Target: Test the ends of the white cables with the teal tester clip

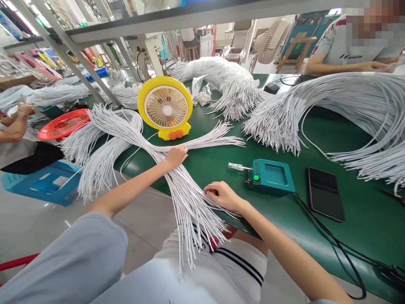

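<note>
A thick bundle of thin white cables (186, 198) lies across the near edge of the green table (316, 139) and hangs down over my lap. My left hand (175, 156) rests on the bundle where it crosses another fan of white cables (209, 141), fingers curled over the strands. My right hand (221, 195) sits lower on the same bundle near the table edge, fingers bent and pinching into the strands.
A teal tester box (272, 175) with a green button and a plug at its left sits right of my right hand; a black phone (325, 193) lies beyond it. A yellow desk fan (166, 107) stands behind. Large white cable heaps (348, 105) fill the right. Other people sit at both sides; a red tray (63, 123) is left.
</note>
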A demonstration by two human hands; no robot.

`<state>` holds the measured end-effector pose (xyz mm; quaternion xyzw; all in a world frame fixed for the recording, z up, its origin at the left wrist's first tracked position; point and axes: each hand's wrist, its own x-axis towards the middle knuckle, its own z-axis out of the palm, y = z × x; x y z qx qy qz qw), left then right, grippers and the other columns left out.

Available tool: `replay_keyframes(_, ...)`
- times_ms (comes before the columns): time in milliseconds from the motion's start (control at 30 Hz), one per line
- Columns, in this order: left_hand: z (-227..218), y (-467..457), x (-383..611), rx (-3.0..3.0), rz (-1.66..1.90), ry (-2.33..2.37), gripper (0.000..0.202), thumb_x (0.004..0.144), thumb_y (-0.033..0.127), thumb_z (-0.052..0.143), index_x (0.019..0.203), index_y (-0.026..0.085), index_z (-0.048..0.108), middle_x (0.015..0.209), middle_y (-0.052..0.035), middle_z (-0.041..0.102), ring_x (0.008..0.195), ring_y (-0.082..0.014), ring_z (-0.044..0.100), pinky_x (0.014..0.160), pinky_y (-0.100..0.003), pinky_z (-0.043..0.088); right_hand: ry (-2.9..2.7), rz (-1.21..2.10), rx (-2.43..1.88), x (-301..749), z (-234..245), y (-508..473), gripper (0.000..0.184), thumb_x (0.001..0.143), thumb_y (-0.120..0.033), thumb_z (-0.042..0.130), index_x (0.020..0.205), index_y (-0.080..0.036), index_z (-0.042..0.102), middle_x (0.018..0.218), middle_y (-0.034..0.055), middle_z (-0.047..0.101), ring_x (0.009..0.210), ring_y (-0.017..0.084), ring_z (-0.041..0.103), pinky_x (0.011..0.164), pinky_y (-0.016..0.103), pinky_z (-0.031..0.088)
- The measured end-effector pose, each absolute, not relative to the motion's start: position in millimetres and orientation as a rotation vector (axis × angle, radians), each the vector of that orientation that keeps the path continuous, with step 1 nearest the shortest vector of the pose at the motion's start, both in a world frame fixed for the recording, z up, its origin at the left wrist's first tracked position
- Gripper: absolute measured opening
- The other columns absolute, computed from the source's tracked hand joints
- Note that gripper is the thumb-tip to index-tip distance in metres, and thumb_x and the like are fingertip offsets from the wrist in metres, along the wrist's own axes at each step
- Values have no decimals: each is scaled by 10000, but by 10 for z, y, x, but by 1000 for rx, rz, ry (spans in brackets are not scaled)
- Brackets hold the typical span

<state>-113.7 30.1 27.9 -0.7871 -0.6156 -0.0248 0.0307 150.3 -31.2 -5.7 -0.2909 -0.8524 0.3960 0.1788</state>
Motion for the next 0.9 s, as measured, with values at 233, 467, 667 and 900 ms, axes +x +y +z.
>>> replay_keyframes(233, 186, 455, -1235, -2420, 29, -1975, 270, 829, -7, 364, 875, 19, 629, 905, -205, 618, 867, -256, 623, 744, -344, 461, -2385, 1148, -852, 1512, -152, -298, 269, 780, -126, 500, 894, -171, 740, 710, 22, 717, 566, 99, 551, 608, 211, 393)
replay_keyframes(467, 332, 465, -1232, -2413, -306, -2110, 197, 823, 183, 475, 874, 72, 629, 835, -131, 635, 772, -200, 580, 685, -273, 416, -2356, 1167, -854, 1512, -186, -294, 265, 789, -129, 497, 892, -181, 735, 709, 16, 723, 547, 98, 548, 585, 210, 391)
replay_keyframes(667, 468, 345, -1156, -2601, -665, -2166, 351, 857, 395, 473, 795, 103, 657, 652, -31, 600, 596, -118, 488, 572, -215, 373, -2342, 1176, -856, 1515, -184, -286, 266, 788, -122, 499, 894, -187, 734, 735, 20, 733, 572, 101, 568, 604, 209, 399)
replay_keyframes(900, 786, -31, -1082, -2867, -1014, -1953, 327, 885, 372, 496, 788, 112, 669, 668, -38, 629, 594, -112, 501, 583, -215, 392, -2327, 1224, -857, 1508, -185, -271, 291, 782, -98, 482, 907, -184, 730, 798, 19, 745, 610, 98, 585, 626, 211, 398)
